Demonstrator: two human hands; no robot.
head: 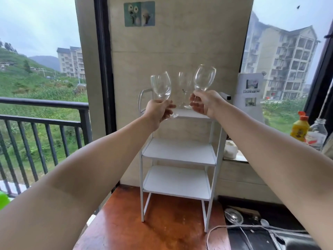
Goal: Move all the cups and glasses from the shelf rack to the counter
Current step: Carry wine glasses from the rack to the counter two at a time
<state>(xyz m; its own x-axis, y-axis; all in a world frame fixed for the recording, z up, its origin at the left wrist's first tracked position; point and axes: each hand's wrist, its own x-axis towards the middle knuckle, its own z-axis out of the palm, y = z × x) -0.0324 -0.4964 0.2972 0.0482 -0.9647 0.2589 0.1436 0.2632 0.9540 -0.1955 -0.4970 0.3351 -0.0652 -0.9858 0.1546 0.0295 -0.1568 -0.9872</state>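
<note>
A white three-tier shelf rack stands on the reddish-brown wooden counter. My left hand grips the stem of a clear wine glass, tilted slightly left, above the rack's top shelf. My right hand holds a second clear wine glass by its stem, raised a little higher. Between the two hands a third clear stemmed glass stands upright on the top shelf. The two lower shelves hold nothing.
A yellow bottle and a clear glass bottle stand on the window ledge at right, with a white cup-like object beside the rack. A sink area with a metal lid and cords lies at lower right. A black balcony railing is at left.
</note>
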